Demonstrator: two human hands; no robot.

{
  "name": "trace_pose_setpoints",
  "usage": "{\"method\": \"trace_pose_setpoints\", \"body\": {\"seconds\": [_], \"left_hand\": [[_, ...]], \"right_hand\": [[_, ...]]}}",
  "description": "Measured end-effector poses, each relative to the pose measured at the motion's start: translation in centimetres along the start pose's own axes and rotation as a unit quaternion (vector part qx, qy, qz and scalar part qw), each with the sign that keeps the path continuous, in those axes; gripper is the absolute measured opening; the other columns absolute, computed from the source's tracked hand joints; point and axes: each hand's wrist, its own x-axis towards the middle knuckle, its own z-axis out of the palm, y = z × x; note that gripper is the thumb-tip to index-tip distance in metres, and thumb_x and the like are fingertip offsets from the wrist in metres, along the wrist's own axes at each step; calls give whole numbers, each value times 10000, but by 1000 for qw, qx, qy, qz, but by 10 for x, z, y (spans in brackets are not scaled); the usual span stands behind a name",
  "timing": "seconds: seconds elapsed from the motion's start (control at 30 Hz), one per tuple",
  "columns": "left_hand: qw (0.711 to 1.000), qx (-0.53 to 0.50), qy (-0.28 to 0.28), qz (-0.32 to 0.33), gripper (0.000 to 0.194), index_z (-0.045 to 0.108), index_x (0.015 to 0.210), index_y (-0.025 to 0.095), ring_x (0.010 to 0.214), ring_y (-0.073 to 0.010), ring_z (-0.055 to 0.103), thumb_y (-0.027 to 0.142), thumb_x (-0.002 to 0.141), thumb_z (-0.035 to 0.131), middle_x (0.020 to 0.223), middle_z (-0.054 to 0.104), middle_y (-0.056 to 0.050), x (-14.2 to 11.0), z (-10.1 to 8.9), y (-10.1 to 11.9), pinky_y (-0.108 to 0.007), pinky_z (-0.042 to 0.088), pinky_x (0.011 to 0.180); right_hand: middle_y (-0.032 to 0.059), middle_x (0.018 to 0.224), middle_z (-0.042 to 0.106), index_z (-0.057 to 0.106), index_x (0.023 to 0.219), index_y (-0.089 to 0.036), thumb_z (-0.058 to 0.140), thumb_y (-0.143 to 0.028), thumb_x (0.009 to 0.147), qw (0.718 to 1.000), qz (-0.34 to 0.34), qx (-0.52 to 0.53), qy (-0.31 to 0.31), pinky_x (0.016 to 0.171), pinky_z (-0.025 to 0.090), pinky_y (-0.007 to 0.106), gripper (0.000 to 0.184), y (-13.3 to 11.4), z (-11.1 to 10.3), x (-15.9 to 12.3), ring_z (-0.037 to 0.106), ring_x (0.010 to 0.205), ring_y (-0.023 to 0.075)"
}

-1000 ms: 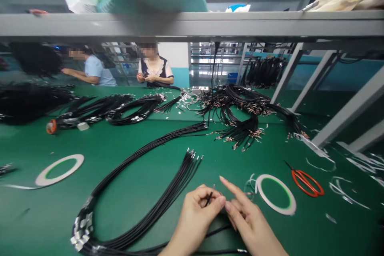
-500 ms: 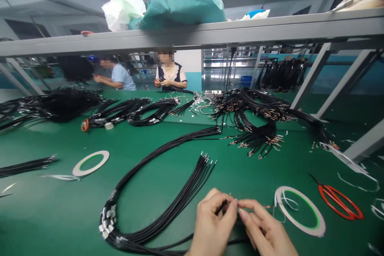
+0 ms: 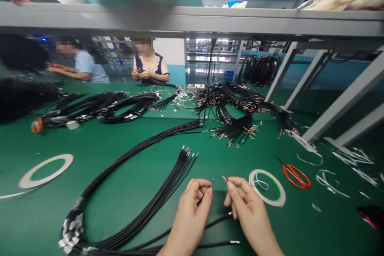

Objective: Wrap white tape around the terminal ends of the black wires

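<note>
My left hand point(image 3: 193, 208) is closed in a pinch on a black cable, whose bare metal tip point(image 3: 213, 183) pokes out between thumb and finger. Facing it across a small gap, my right hand point(image 3: 244, 200) pinches a small piece with a reddish-brown and silvery tip point(image 3: 225, 177); its lower part is hidden by the fingers. Beneath the hands, loose cable ends point(image 3: 234, 243) with pale tips lie on the green table. They run left to a curved bundle of black cables point(image 3: 150, 218), wrapped with silvery labels point(image 3: 72, 232).
A white tape ring point(image 3: 280, 200) and red-handled scissors point(image 3: 295, 177) lie right of my hands; another ring point(image 3: 25, 182) lies left. Coiled cables point(image 3: 132, 106) line the back. Metal struts point(image 3: 345, 96) hold a shelf point(image 3: 240, 22). Two people point(image 3: 151, 66) sit across the table.
My hands have moved apart from each other, and the tips they pinch now show. The view has swung right, so the table's things appear farther left.
</note>
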Motion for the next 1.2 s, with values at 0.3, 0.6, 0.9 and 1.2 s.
{"method": "trace_pose_setpoints", "body": {"seconds": [0.3, 0.6, 0.9, 1.2], "left_hand": [[993, -85, -34, -69, 242, 595, 967, 153, 645, -157, 627, 290, 773, 640, 743, 619, -23, -1, 1, -3, -269, 504, 624], [999, -25, -33, -22, 167, 532, 973, 195, 668, -149, 637, 239, 820, 582, 752, 636, -7, -3, -3, 2, -262, 511, 644], [999, 20, 3, 28, 127, 578, 950, 203, 818, -164, 670, 276, 846, 576, 869, 671, -25, 1, -8, -5, -268, 549, 736], [989, 99, 13, 108, 90, 578, 942, 239, 777, -116, 674, 206, 858, 568, 848, 676, 27, -6, -6, -2, -192, 550, 704]], "right_hand": [[55, 820, 680, 531, 1086, -173, 634, -382, 828, 996, -20, 84, 37, 528, 456, 234, 348, -8, 12, -1, 527, 554, 114], [4, 742, 641, 508, 1102, -189, 716, -343, 762, 991, 23, 127, -21, 500, 408, 209, 426, -11, 20, -1, 518, 556, 115], [72, 859, 663, 649, 901, -175, 537, -454, 868, 999, -40, 21, -18, 649, 504, 271, 303, -17, 10, -11, 628, 739, 200], [35, 754, 643, 640, 847, -163, 548, -353, 889, 997, -17, 15, -77, 705, 494, 273, 215, -24, 11, -14, 591, 672, 166]]}}
